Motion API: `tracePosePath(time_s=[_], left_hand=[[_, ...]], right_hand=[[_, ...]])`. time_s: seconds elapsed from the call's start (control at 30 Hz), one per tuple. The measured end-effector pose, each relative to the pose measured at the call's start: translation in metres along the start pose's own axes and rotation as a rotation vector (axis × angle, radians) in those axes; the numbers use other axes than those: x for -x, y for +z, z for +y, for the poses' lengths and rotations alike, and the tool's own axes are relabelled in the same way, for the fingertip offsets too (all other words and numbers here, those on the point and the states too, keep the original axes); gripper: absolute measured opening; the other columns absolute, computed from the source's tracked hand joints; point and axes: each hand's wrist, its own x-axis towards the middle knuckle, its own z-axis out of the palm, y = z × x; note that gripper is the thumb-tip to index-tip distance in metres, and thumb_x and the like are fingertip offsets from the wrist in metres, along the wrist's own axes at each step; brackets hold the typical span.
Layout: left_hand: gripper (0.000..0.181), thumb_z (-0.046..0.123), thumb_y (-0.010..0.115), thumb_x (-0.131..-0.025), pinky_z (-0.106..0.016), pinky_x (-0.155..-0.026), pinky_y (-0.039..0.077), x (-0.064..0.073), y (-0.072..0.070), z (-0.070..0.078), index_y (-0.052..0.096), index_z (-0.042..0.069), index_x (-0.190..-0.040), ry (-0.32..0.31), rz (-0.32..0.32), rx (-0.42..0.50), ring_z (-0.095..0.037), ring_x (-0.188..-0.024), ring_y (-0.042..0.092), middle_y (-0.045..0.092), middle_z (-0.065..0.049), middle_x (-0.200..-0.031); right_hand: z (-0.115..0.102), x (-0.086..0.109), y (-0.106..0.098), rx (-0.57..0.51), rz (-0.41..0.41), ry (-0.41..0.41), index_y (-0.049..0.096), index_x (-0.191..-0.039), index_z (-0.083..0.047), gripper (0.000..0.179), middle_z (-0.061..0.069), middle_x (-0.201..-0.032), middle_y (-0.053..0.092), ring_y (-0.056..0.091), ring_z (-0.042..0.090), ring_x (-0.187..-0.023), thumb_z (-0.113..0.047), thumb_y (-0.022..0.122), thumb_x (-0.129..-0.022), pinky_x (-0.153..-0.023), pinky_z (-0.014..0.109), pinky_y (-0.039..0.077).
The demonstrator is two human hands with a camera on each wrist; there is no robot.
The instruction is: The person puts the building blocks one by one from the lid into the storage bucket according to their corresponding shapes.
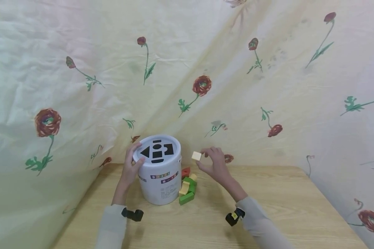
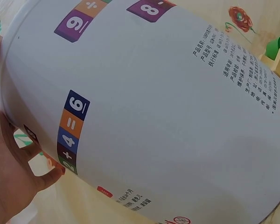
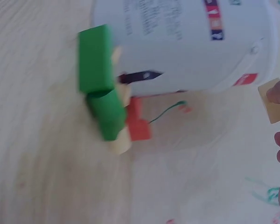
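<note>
A white shape-sorter bucket (image 1: 160, 186) stands upright on the table, its lid (image 1: 149, 141) pierced with a triangle, a circle, rectangles and other holes. My left hand (image 1: 131, 169) holds the bucket at its upper left, with fingers curved round the rim; in the left wrist view that hand (image 2: 11, 172) lies along the bucket's side. Right of the bucket and raised near lid height, my right hand (image 1: 216, 166) pinches a pale yellow block (image 1: 196, 156) between thumb and fingers. In the right wrist view the block (image 3: 272, 100) shows at the right edge.
Several loose blocks lie against the bucket's right foot, among them a green block (image 1: 186, 198), a pale yellow block (image 1: 184, 188) and a red block (image 1: 185, 172). Flowered cloth (image 1: 202, 114) hangs close behind the wooden table (image 1: 268, 197) and along its sides.
</note>
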Motion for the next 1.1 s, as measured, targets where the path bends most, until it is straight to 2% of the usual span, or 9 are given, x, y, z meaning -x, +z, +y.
tracePosePath(time_s=[0.13, 0.4, 0.57, 0.7, 0.87, 1.1], left_hand=[[0.063, 0.021, 0.056, -0.096, -0.062, -0.117, 0.034, 0.000, 0.000, -0.001, 0.036, 0.016, -0.156, 0.006, 0.003, 0.005, -0.035, -0.144, 0.034, 0.023, -0.011, -0.164], [0.061, 0.022, 0.055, -0.096, -0.062, -0.117, 0.034, 0.003, 0.000, 0.000, 0.038, 0.017, -0.155, 0.002, 0.007, -0.001, -0.035, -0.145, 0.034, 0.024, -0.009, -0.164], [0.063, 0.022, 0.055, -0.096, -0.064, -0.116, 0.035, 0.001, 0.000, 0.000, 0.036, 0.017, -0.156, -0.006, 0.004, 0.001, -0.036, -0.145, 0.034, 0.023, -0.010, -0.165], [0.064, 0.022, 0.056, -0.095, -0.065, -0.115, 0.036, 0.000, 0.001, 0.000, 0.036, 0.016, -0.156, -0.004, 0.001, 0.004, -0.036, -0.144, 0.034, 0.022, -0.010, -0.165], [0.064, 0.021, 0.057, -0.095, -0.064, -0.116, 0.034, 0.001, 0.000, -0.001, 0.036, 0.016, -0.156, 0.004, -0.002, 0.010, -0.036, -0.146, 0.032, 0.021, -0.010, -0.166], [0.062, 0.024, 0.055, -0.097, -0.064, -0.113, 0.039, 0.001, 0.001, 0.000, 0.036, 0.017, -0.156, 0.001, -0.001, 0.008, -0.037, -0.143, 0.036, 0.022, -0.009, -0.165]], right_hand=[[-0.014, -0.015, -0.005, -0.055, -0.008, 0.005, 0.067, -0.109, -0.008, 0.034, 0.009, -0.093, 0.060, 0.044, 0.023, -0.092, -0.016, 0.083, -0.079, -0.082, 0.036, 0.032], [-0.044, -0.041, -0.008, -0.114, -0.105, 0.067, 0.068, -0.116, -0.012, 0.036, 0.008, -0.103, 0.059, 0.043, 0.024, -0.105, -0.021, 0.082, -0.084, -0.088, 0.040, 0.036], [-0.060, -0.055, -0.005, -0.150, -0.162, 0.090, 0.069, -0.119, -0.014, 0.037, 0.006, -0.108, 0.059, 0.044, 0.023, -0.111, -0.025, 0.081, -0.085, -0.091, 0.041, 0.040], [-0.070, -0.062, 0.002, -0.186, -0.200, 0.089, 0.070, -0.118, -0.015, 0.037, 0.009, -0.109, 0.059, 0.043, 0.024, -0.112, -0.025, 0.082, -0.085, -0.091, 0.041, 0.040], [-0.078, -0.067, 0.014, -0.170, -0.244, 0.087, 0.070, -0.117, -0.014, 0.037, 0.010, -0.107, 0.058, 0.042, 0.024, -0.110, -0.026, 0.082, -0.085, -0.089, 0.038, 0.039], [-0.085, -0.078, 0.027, -0.120, -0.305, 0.107, 0.072, -0.122, -0.014, 0.043, 0.010, -0.109, 0.061, 0.044, 0.024, -0.109, -0.030, 0.083, -0.084, -0.088, 0.036, 0.041]])
